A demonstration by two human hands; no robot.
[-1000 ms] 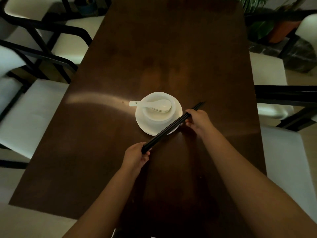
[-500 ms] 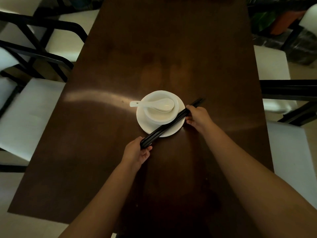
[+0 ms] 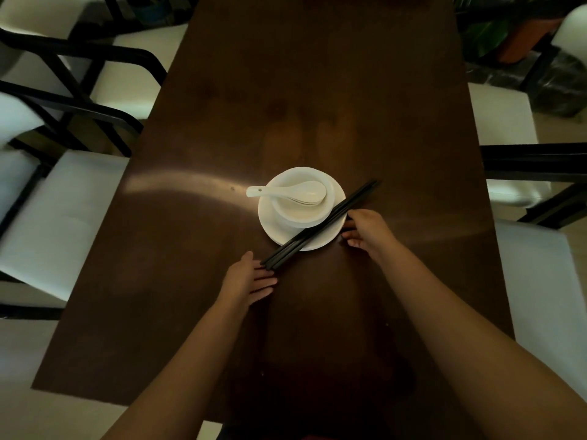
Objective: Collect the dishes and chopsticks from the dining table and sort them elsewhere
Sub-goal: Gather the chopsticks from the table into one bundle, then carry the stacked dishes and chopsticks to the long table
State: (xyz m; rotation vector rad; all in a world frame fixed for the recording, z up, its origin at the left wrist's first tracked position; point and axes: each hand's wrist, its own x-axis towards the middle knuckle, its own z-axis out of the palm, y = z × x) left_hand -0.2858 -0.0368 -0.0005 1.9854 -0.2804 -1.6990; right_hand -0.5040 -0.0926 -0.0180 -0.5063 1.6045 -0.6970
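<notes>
Your left hand point(image 3: 249, 279) is lying flat beside black chopsticks point(image 3: 320, 225) resting across the plate point(image 3: 276, 230); your right hand point(image 3: 365, 231) is loosely touching its rim.

Tabletop point(image 3: 317, 90) far end cut by top edge; plate point(image 3: 270, 223) partly hidden beneath bowl point(image 3: 298, 214) and chopsticks point(image 3: 320, 225); chairs point(image 3: 57, 211) cropped at sides.

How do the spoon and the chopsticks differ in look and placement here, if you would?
The spoon is white and rests across the bowl; the chopsticks are black, straight, and lie diagonally over the plate rim onto the table. Neither is gripped.
</notes>
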